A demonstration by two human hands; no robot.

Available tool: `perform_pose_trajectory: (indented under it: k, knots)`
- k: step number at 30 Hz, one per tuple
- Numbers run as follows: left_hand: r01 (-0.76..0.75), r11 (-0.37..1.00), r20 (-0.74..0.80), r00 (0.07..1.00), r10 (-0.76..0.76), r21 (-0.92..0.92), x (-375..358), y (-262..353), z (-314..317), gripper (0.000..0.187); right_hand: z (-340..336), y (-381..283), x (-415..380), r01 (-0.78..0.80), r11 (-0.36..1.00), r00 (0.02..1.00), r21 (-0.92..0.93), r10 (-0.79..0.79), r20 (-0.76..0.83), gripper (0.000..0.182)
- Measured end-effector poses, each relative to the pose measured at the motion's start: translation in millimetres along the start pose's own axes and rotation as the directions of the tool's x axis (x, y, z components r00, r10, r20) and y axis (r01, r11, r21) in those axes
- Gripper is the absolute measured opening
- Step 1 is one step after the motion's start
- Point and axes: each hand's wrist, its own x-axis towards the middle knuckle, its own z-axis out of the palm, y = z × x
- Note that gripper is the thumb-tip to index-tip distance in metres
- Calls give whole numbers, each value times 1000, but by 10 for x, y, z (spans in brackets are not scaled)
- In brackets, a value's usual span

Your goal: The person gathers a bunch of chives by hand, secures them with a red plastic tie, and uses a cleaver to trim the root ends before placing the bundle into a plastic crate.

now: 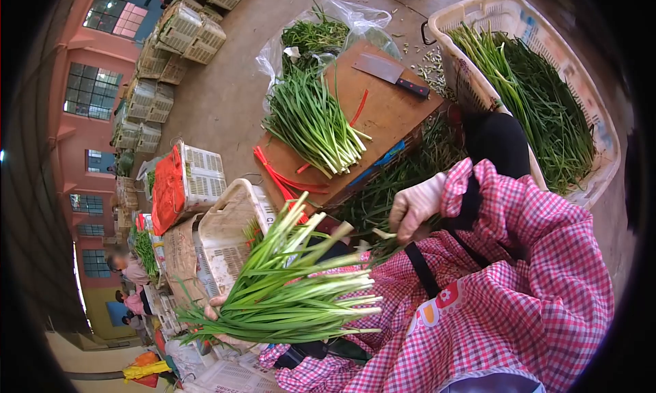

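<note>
My left hand (214, 308) is wrapped round a large bunch of garlic chives (294, 294), mostly hidden behind the long green leaves. The pale cut ends of the bunch point right, toward my lap. My right hand (417, 208), in a pale glove, is closed over my lap, pinching what looks like a loose chive stalk (384, 234). Another pile of chives (318, 123) lies on the brown board (396, 116) in front of me. A cleaver (389, 73) with a dark handle rests near the board's far edge.
Red ties (283, 181) lie on the board's left corner. A large white crate (506, 3) of chives stands at right, a white basket (229, 246) at left. A plastic bag (355, 14) with greens lies beyond the board. Stacked crates (184, 27) and people (137, 270) are farther off.
</note>
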Motion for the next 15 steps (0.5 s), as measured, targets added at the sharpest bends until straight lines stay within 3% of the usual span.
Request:
perform_pose_trajectory:
  k: [1, 2, 3, 4, 5, 6, 7, 8, 9, 10, 11, 12, 13, 15]
  knots:
    - [-1, 1000, -2, 1000, 1, 4, 32, 14, -2, 17, -92, 186, -23, -115, 984, 993, -134, 110, -42, 20]
    - [-344, 814, 167, 939, 301, 468, 56, 28, 17, 19, -146, 259, -51, -229, 938, 973, -261, 211, -98, 23]
    - [-603, 332, 444, 779, 443, 726, 79, 35, 39, 22, -200, 314, -105, -231, 625, 972, -746, 117, -203, 30]
    - [-684, -265, 727, 577, 372, 679, 114, 36, 55, 26, -203, 363, -94, -378, 308, 916, -873, 262, -304, 38]
    - [-545, -647, 834, 463, 298, 534, 161, 64, 31, 25, -160, 317, -117, -416, 256, 905, -873, 216, -368, 42]
    - [-549, -648, 838, 459, 294, 528, 138, 56, 76, 25, -99, 225, -144, -454, 204, 889, -868, 165, -426, 47]
    - [-365, -857, 888, 414, 200, 363, 73, 51, 142, 24, -33, 126, -124, -420, 361, 900, -832, 48, -434, 54]
    - [-141, -978, 915, 394, 90, 157, 36, 66, 175, 24, 32, 41, -65, -359, 504, 891, -786, -66, -449, 62]
    - [-226, -911, 903, 347, 254, 344, 108, 12, 109, 25, 66, 68, 113, -130, 510, 841, -850, -397, -367, 65]
    - [-227, -913, 905, 344, 250, 338, 84, 74, 73, 25, 96, 113, 294, 79, 440, 678, -895, -681, -275, 69]
    - [-110, -992, 941, 337, 20, 60, -51, 145, 256, 25, 164, 71, 425, 162, 486, 657, -859, -702, -274, 70]
    - [7, -974, 910, 356, -210, -227, -128, 182, 358, 25, 228, 16, 547, 243, 527, 636, -815, -721, -276, 70]
    - [-304, -945, 956, 291, 30, 123, -31, 117, 240, 24, 268, -14, 659, 266, 488, 618, -831, -748, -242, 69]
    - [-290, -949, 963, 266, 48, 127, -151, 79, 387, 23, 312, 28, 922, 344, 412, 529, -844, -827, -189, 62]
